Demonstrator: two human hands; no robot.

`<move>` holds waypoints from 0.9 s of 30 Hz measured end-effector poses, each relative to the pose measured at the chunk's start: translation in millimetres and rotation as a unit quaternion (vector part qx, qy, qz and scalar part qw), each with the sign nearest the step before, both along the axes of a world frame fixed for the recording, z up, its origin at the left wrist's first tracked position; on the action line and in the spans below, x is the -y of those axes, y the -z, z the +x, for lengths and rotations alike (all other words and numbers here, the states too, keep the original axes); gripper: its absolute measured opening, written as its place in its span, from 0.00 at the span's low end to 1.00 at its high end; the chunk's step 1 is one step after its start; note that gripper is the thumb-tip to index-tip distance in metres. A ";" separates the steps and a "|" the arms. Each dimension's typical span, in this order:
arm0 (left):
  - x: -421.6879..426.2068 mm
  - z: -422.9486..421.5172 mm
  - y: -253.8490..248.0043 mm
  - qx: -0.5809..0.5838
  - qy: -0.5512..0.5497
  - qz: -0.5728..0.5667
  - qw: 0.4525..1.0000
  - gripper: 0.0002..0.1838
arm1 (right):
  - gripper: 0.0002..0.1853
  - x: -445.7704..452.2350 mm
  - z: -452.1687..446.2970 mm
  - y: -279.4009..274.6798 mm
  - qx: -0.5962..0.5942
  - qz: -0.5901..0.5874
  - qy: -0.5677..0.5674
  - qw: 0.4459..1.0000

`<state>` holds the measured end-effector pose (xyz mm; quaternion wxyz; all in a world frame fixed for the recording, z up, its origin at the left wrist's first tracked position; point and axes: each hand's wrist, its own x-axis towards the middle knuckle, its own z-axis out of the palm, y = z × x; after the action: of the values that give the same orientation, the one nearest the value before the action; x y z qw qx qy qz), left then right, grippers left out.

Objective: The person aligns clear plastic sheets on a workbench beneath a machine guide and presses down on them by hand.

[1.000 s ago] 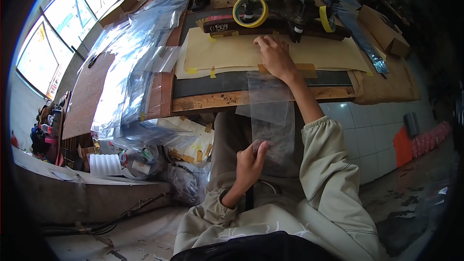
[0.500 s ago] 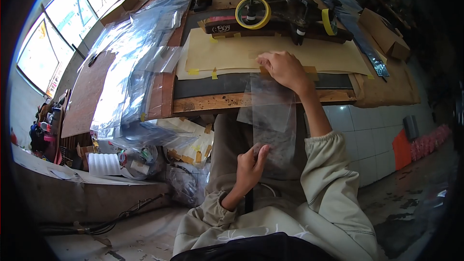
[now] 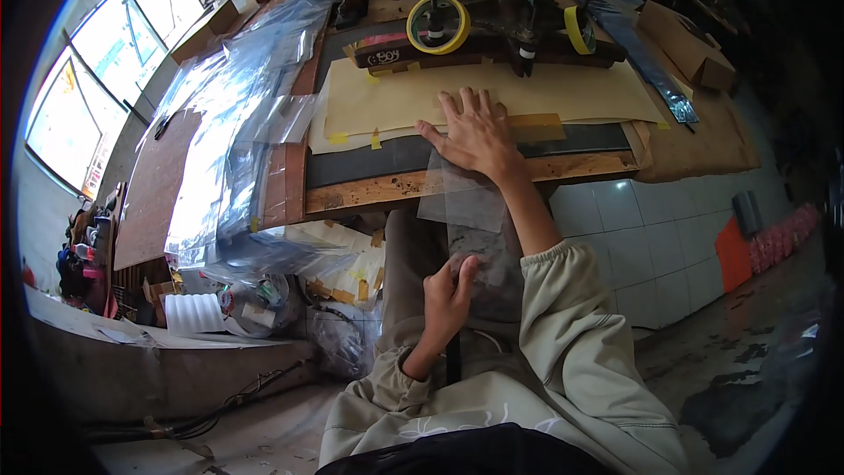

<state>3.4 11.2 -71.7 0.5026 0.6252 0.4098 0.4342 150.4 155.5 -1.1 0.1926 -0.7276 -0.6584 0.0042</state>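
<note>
My left hand (image 3: 450, 295) is held low over my lap, thumb and fingers pinched on the lower part of a clear plastic piece (image 3: 479, 237). From there the plastic runs up past the wooden front edge (image 3: 369, 191) of the table. Its upper end lies under or beside my right hand (image 3: 473, 134); the exact contact is hidden. That right hand rests palm down with fingers spread on a tan sheet (image 3: 378, 101). A strip of brown tape (image 3: 541, 127) is stuck along the sheet's near edge, just right of the hand.
Behind the sheet stands a machine with a dark bar (image 3: 384, 56), with a yellow tape roll (image 3: 466, 25) hung on it and another tape roll (image 3: 573, 31) farther right. Clear plastic sheets (image 3: 224, 158) cover the left side. A cardboard box (image 3: 681, 48) sits at right.
My right hand has gone from curled fingers to spread flat on the tan sheet, shifting slightly left. My left hand still pinches the plastic. The whole view has shifted a little.
</note>
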 end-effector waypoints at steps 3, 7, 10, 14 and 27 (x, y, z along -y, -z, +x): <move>-2.4 -1.6 2.2 -0.006 0.000 -0.005 1.000 0.15 | 0.43 -3.2 -1.3 6.4 0.015 0.010 0.018 1.000; -3.1 -2.2 3.4 -0.021 0.000 -0.014 1.000 0.15 | 0.47 -3.3 -1.5 7.7 0.019 -0.010 0.030 0.999; -2.8 -1.5 0.7 -0.016 0.000 -0.012 1.000 0.15 | 0.50 -3.5 -1.6 2.9 0.034 -0.043 0.030 0.998; -2.6 -1.7 -2.2 -0.013 0.007 -0.005 1.000 0.15 | 0.53 -5.4 -1.2 4.4 0.048 -0.053 0.031 0.997; -3.4 -0.9 4.8 0.006 0.004 0.014 1.000 0.12 | 0.52 -1.3 -2.1 2.5 0.047 -0.043 0.026 0.998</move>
<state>2.5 14.7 -76.4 0.4981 0.6311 0.3983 0.4417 148.3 156.7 -3.6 0.1299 -0.7516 -0.6467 -0.0066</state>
